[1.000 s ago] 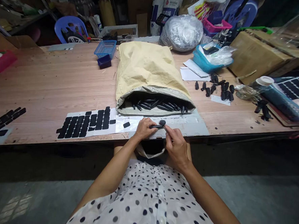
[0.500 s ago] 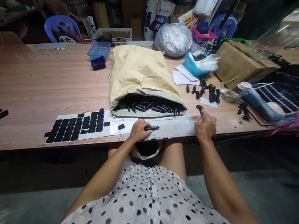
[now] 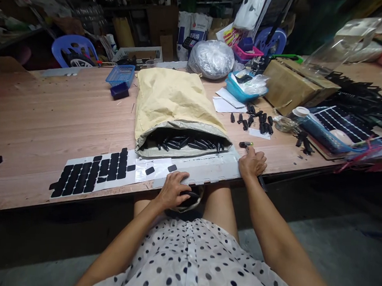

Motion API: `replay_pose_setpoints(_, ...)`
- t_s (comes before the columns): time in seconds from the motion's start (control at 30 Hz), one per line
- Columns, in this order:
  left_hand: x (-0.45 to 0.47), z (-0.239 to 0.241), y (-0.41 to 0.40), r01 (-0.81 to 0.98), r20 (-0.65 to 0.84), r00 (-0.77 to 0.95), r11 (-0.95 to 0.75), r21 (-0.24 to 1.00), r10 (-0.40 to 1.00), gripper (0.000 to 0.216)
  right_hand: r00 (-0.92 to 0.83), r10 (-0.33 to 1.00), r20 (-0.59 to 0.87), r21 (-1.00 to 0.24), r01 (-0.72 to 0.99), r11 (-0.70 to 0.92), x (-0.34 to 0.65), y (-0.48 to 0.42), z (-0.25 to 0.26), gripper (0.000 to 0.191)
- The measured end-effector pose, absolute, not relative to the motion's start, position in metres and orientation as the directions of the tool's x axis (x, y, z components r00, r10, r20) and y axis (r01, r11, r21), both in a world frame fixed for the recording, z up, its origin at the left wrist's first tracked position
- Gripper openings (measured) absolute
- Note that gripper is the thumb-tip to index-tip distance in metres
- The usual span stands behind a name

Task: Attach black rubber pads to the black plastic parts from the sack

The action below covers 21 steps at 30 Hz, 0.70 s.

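My left hand [image 3: 174, 190] is at the table's front edge, its fingers closed around a dark tapered piece [image 3: 191, 195], partly hidden by them. Under that hand the mouth of a bag [image 3: 187, 208] shows between the knees. With my right hand [image 3: 252, 163] I grip a small hammer [image 3: 245, 144]; its head stands up above the fist and the handle end sticks out below. Between the hands lies a grey board strip [image 3: 208, 170] along the edge. Behind it a yellow sack [image 3: 177, 94] lies with its mouth towards me, full of black tapered pieces [image 3: 187, 142].
Left of the board, a sheet of black rounded patches [image 3: 85, 175] lies along the edge, with a loose patch [image 3: 172, 168] nearby. Black fittings [image 3: 263, 123] are scattered at the right, before a cardboard box [image 3: 298, 85]. Blue baskets [image 3: 120, 75] stand farther back.
My left hand has come off the board towards me with the black piece, over the table edge. The hammer has turned in my right hand, its head now lying sideways. The view has shifted slightly.
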<state>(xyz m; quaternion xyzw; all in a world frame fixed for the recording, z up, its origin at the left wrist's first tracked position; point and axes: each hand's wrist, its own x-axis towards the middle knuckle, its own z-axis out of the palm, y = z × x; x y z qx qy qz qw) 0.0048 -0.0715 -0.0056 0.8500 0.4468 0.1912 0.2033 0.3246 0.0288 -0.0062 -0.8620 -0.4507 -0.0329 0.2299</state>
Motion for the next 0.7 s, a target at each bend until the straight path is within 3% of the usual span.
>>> replay_pose_setpoints(0.1,0.013,-0.005,-0.085,0.720,0.169,0.485,-0.501,0.480,0.858,0.024,0.589,0.757,0.284,-0.354,0.798,-0.488,0.325,0.030,-0.010,0.043)
replay_pose_setpoints(0.23,0.042,0.008,-0.070,0.682,0.250,0.433,-0.496,0.538,0.866,0.016,0.581,0.754,0.308,-0.348,0.806,-0.479,0.324,0.030,-0.013,0.042)
replay_pose_setpoints(0.4,0.107,0.039,-0.004,0.746,0.142,0.250,-0.283,0.603,0.958,0.021,0.571,0.765,0.298,-0.339,0.812,-0.475,0.320,0.030,-0.012,0.041)
replay_pose_setpoints(0.53,0.152,0.062,0.045,0.866,-0.005,0.154,-0.133,0.482,0.988,0.029,0.579,0.766,0.280,-0.336,0.806,-0.487,0.315,0.029,-0.008,0.042)
replay_pose_setpoints(0.7,0.170,0.065,0.066,0.931,-0.114,0.125,-0.077,0.358,0.986,0.030,0.573,0.781,0.249,-0.346,0.806,-0.480,0.311,0.027,-0.004,0.043)
